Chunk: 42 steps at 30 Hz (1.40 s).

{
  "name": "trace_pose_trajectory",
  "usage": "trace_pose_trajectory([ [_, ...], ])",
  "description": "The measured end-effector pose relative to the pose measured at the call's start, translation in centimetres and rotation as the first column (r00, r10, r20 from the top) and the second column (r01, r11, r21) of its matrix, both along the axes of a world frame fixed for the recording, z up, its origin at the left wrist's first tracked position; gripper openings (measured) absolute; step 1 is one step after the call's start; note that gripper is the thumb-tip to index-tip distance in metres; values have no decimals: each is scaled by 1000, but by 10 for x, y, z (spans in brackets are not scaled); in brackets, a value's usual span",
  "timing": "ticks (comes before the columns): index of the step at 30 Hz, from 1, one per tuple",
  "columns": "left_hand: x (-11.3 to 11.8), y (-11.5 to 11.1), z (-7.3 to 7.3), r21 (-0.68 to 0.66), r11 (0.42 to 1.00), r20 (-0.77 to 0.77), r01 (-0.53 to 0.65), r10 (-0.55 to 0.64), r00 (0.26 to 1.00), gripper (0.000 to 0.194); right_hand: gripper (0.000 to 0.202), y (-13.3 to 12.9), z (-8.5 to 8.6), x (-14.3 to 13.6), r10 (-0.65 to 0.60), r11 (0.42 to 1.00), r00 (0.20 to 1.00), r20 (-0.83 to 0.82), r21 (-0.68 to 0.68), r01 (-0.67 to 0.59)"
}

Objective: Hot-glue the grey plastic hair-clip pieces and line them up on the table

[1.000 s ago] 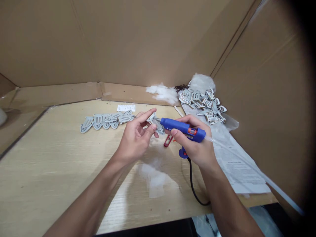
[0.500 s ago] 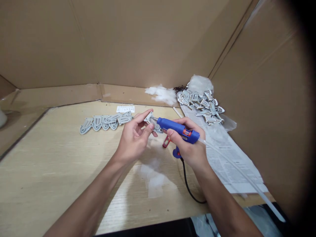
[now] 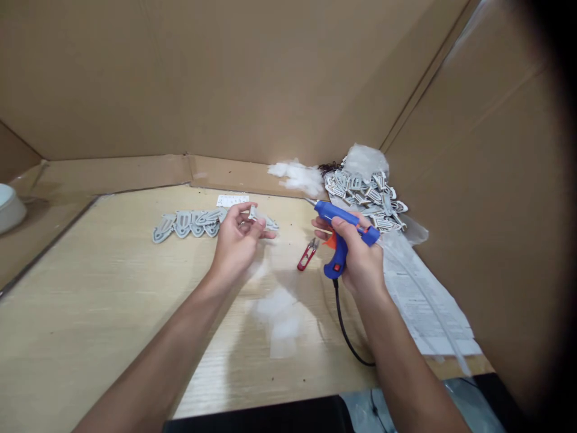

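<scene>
One open gap between gray piece [image 3: 270, 222] and glue gun nozzle [image 3: 311, 201]

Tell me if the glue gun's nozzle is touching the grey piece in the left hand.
Apart: the head view shows tabletop between the nozzle and the grey piece, which the left hand holds.

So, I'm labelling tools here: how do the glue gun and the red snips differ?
The glue gun is mostly blue; the snips are red-handled. The glue gun is in the right hand; the snips lie on the table. The glue gun looks bulkier than the snips. Both have metal tips.
</scene>
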<state>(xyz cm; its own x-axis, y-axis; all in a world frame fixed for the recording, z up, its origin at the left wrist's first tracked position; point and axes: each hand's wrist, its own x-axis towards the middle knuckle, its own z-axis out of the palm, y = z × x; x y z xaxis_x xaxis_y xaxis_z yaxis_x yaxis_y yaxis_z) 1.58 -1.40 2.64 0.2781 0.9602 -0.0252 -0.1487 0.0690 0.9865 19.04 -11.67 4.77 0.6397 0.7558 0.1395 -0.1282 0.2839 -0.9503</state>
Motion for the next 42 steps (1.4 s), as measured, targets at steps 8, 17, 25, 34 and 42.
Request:
trace_pose_trajectory([
  [8, -22, 25, -17, 438, 887, -645, -145, 422, 637, 43, 50, 11, -3, 13, -38, 989, 976, -213, -145, 7],
  [17, -13, 10, -16, 577, 817, -691, 17, 476, 544, 29, 57, 12, -32, 16, 44, 944, 979, 199, -330, 24],
  [25, -30, 44, 1, 596, 760, -458, -259, 586, 669, 24, 54, 14, -41, -7, 340, 840, 600, 724, -521, 152],
  [34, 52, 92, 45, 523, 845, -548, -112, 434, 716, 27, 42, 13, -36, -3, 336, 854, 632, 698, -509, 108],
  [42, 168, 95, 47, 537, 746, -737, 395, 186, 649, 51, 54, 9, -10, 69, -588, 783, 755, 291, -31, 621],
])
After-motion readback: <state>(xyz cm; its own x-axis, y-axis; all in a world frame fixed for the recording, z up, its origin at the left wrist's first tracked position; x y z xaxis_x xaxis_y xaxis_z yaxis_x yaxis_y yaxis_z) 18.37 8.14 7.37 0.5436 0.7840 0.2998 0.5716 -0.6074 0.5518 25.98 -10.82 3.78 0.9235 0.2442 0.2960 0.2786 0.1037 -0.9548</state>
